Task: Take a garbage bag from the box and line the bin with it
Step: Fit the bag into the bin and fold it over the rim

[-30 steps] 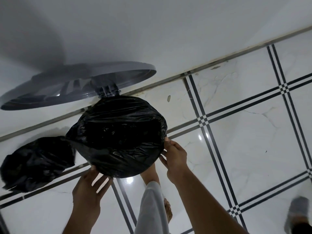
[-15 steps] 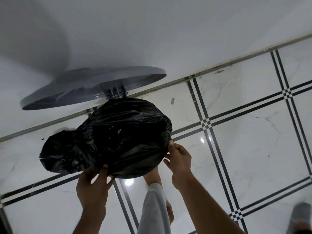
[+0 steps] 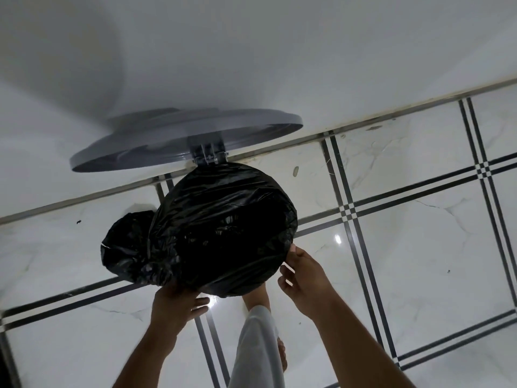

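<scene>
I look down on the bin, whose mouth is covered by a black garbage bag [image 3: 223, 231] stretched over the rim. Its grey lid [image 3: 179, 141] stands open against the white wall. A loose bunch of the bag [image 3: 126, 247] bulges out at the bin's left side. My left hand [image 3: 173, 303] grips the bag at the near-left rim, fingertips hidden under the plastic. My right hand [image 3: 302, 273] pinches the bag's edge at the right rim. The box is not in view.
The bin stands on white marble floor tiles [image 3: 405, 261] with black stripes, close to the wall [image 3: 279, 65]. My leg in white trousers [image 3: 257, 345] reaches to the bin's front, the foot partly under it.
The loose black bunch at the left has been drawn in against the bin. My left hand moved up under the bag's near-left edge. The view shifted left, so the bin sits further right.
</scene>
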Demonstrator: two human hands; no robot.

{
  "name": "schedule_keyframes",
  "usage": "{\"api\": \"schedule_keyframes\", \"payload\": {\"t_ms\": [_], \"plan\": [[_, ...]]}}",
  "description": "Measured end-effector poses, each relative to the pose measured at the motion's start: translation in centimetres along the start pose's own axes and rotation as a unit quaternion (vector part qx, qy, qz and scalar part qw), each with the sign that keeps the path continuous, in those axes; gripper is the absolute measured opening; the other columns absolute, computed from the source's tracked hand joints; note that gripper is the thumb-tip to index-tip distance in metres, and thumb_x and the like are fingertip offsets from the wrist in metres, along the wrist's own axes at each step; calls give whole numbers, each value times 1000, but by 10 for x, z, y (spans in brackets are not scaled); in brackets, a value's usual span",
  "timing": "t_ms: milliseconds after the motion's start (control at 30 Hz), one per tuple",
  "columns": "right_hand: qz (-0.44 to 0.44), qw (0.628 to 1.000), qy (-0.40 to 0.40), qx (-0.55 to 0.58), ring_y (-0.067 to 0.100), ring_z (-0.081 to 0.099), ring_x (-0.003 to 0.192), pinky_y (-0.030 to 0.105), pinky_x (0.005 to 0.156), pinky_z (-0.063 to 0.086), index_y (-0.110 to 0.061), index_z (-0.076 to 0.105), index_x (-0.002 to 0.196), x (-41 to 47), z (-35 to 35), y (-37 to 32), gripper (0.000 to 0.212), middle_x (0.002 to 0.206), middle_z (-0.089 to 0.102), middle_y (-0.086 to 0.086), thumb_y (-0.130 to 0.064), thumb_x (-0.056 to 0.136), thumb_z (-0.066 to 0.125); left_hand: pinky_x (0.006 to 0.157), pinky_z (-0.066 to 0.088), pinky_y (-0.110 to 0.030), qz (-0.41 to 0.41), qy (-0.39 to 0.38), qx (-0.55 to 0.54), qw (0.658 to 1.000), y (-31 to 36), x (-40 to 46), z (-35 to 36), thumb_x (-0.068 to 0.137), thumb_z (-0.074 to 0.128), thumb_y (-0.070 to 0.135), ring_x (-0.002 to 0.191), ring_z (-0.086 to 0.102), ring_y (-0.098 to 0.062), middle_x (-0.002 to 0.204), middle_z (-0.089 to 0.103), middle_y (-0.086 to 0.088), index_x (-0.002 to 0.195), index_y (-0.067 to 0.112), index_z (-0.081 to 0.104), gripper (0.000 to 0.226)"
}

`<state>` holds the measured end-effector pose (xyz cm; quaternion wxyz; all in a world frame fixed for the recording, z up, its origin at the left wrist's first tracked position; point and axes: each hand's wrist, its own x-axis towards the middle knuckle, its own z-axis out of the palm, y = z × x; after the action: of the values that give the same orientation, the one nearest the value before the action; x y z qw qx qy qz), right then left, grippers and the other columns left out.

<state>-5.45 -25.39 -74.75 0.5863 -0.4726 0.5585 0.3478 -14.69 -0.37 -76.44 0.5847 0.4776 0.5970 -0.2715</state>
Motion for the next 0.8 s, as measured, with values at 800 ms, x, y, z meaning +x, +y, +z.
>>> {"api": "schedule_keyframes", "payload": {"t_ms": [800], "plan": [[-420,833,221,-285,13,69,119,30,98,53,-18,71,138,-9,46,-47,32,129,75,-6,-26,112,53,77,55,-46,238,297,245,892,44,16,-40,92,50,23,87,68,-39,88,75,-19,87,10,72,26]]}}
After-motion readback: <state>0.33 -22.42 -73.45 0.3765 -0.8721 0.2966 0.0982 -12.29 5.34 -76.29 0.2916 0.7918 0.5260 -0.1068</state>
